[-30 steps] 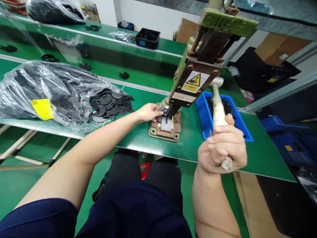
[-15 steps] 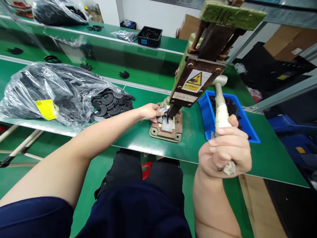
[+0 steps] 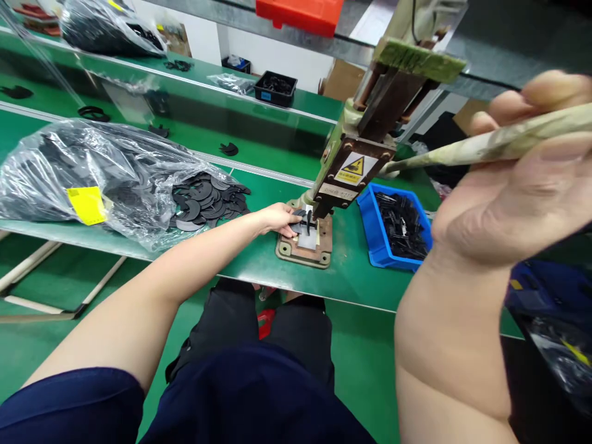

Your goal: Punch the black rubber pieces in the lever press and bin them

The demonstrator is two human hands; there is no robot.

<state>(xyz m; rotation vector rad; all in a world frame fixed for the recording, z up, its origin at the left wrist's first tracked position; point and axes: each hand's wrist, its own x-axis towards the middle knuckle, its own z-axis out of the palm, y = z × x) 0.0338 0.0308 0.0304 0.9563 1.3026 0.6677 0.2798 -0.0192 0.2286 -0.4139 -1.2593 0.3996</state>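
Note:
My left hand (image 3: 279, 218) pinches a flat black curved piece (image 3: 298, 216) at the base of a hand press (image 3: 327, 192). A small black part (image 3: 308, 223) stands beside it on the grey metal fixture (image 3: 307, 240), just below the ram. On the right, my right hand (image 3: 499, 209) is raised and closed around the tape-wrapped press lever (image 3: 485, 147), its thumb lying along the near side. The lever slopes up to the right, away from the press head. Exactly how the curved piece meets the small part is too small to tell.
A blue bin (image 3: 377, 243) of small black parts sits right of the press. To the left lies a clear plastic bag (image 3: 83, 160) spilling black curved pieces (image 3: 203, 197). Behind runs a lower green strip with a few loose pieces. An orange-red bin (image 3: 300, 13) hangs over the back.
My right hand has swung the lever upward and to the right, and the press ram has risen. The curved piece has shifted a little in my left hand, which stays at the base.

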